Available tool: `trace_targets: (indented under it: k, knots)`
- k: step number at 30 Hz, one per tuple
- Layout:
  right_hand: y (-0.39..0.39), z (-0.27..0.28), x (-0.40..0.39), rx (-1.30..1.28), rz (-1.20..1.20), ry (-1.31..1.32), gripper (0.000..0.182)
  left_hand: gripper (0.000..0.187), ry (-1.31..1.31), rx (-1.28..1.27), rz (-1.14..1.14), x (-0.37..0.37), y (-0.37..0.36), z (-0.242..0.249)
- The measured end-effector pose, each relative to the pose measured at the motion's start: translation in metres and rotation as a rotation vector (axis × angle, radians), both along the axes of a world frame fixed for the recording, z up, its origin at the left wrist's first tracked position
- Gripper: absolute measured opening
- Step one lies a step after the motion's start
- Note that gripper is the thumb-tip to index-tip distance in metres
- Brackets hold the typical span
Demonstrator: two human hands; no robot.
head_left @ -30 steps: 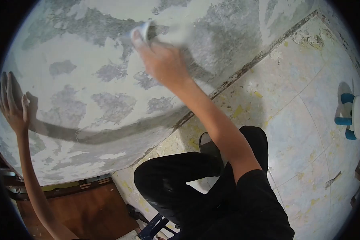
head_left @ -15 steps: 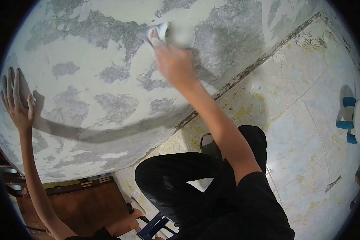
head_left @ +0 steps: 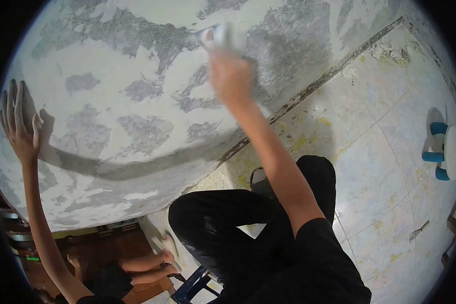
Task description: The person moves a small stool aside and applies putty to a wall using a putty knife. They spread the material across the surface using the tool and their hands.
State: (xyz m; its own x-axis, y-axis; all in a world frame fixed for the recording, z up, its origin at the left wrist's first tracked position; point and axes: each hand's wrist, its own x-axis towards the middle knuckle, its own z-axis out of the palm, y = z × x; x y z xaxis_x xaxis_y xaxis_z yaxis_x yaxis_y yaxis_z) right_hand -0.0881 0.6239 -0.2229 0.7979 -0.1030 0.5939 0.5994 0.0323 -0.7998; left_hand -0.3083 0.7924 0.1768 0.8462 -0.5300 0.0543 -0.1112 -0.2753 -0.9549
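So the right hand (head_left: 232, 73) is up around 12 o'clock, grip pinching a pale tool (head_left: 220, 34), thumb on top, over at the patchy wall (head_left: 111, 55). Too blurry to say what kind. Left hand (head_left: 23, 133) is at 9 o'clock, laid on the wall, grip spread. Scraper-looking thing (head_left: 419, 231) on the floor (head_left: 365, 167) at 4, someone's legs (head_left: 149, 264) at 7.

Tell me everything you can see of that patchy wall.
The wall looks matte and plaster-like, its whitish coating broken by grey patches. A dark strip runs along its edge at the floor. A shadow curves across it. The left hand appears spread against it; the right hand holds a blurred pale thing near it, contact unclear.
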Motion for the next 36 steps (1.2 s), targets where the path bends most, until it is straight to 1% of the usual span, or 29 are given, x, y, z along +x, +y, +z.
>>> trace_targets:
  k: [3, 7, 11, 13, 14, 15, 17, 18, 19, 20, 22, 23, 25, 27, 28, 29, 31, 33, 34, 36]
  knots:
    - [-0.019, 0.0, 0.01, -0.041, 0.018, 0.087, 0.029, 0.055, -0.015, 0.003, 0.025, -0.005, -0.002, 0.001]
    - [0.014, 0.002, -0.016, -0.082, 0.053, -0.189, 0.037, 0.054, -0.013, -0.018, 0.003, 0.0, 0.004, -0.001]
    - [0.004, 0.0, 0.007, 0.055, -0.057, 0.067, 0.026, 0.054, -0.011, -0.021, 0.008, -0.008, 0.005, 0.002]
    - [0.02, -0.006, 0.0, -0.009, 0.073, -0.171, 0.019, 0.053, -0.011, -0.037, 0.009, -0.001, 0.011, 0.003]
    - [0.02, -0.015, 0.009, 0.027, 0.05, -0.266, 0.015, 0.053, -0.011, -0.044, 0.014, -0.001, 0.012, 0.003]
    - [0.019, -0.023, 0.017, 0.06, 0.025, -0.361, 0.018, 0.053, -0.01, -0.049, 0.027, -0.004, 0.013, 0.004]
    - [0.02, -0.034, 0.047, 0.015, 0.019, -0.053, 0.012, 0.052, -0.036, -0.058, 0.06, -0.017, 0.015, 0.006]
    - [0.018, -0.041, 0.051, -0.017, 0.011, 0.113, 0.013, 0.052, -0.044, -0.073, 0.075, -0.021, 0.018, 0.005]
    - [0.011, -0.028, 0.043, 0.088, 0.013, -0.052, 0.011, 0.052, -0.049, -0.092, 0.073, -0.016, 0.019, 0.004]
    - [0.004, -0.015, 0.035, 0.177, 0.023, -0.222, 0.032, 0.052, -0.054, -0.111, 0.07, -0.012, 0.02, 0.004]
    - [0.007, -0.024, 0.035, 0.157, 0.022, -0.395, 0.03, 0.052, -0.059, -0.156, 0.09, -0.016, 0.021, 0.001]
    - [-0.006, -0.032, 0.048, 0.13, -0.015, -0.187, 0.024, 0.052, -0.057, -0.173, 0.105, -0.021, 0.021, 0.0]
    - [-0.005, -0.011, 0.041, 0.202, -0.006, -0.185, 0.023, 0.052, -0.08, -0.165, 0.121, -0.027, 0.028, 0.003]
    - [-0.01, -0.014, 0.048, 0.161, 0.003, -0.155, 0.015, 0.052, -0.07, -0.168, 0.113, -0.019, 0.029, 0.005]
    - [-0.016, -0.027, 0.071, 0.092, 0.022, -0.149, 0.009, 0.052, -0.075, -0.168, 0.108, -0.016, 0.025, 0.004]
    - [-0.022, -0.046, 0.082, 0.014, 0.053, -0.12, 0.008, 0.052, -0.068, -0.167, 0.111, -0.019, 0.025, 0.005]
    - [-0.027, -0.036, 0.093, 0.085, -0.11, -0.152, 0.018, 0.052, -0.078, -0.156, 0.109, -0.025, 0.03, 0.008]
    - [-0.025, -0.038, 0.065, 0.076, 0.058, -0.458, 0.017, 0.052, -0.049, -0.165, 0.117, -0.021, 0.032, 0.008]
    - [-0.021, -0.032, 0.068, 0.08, 0.129, -0.646, 0.017, 0.051, -0.057, -0.162, 0.12, -0.021, 0.028, 0.01]
    - [-0.035, -0.051, 0.085, -0.048, 0.059, -0.556, 0.016, 0.051, -0.036, -0.175, 0.129, -0.019, 0.025, 0.004]
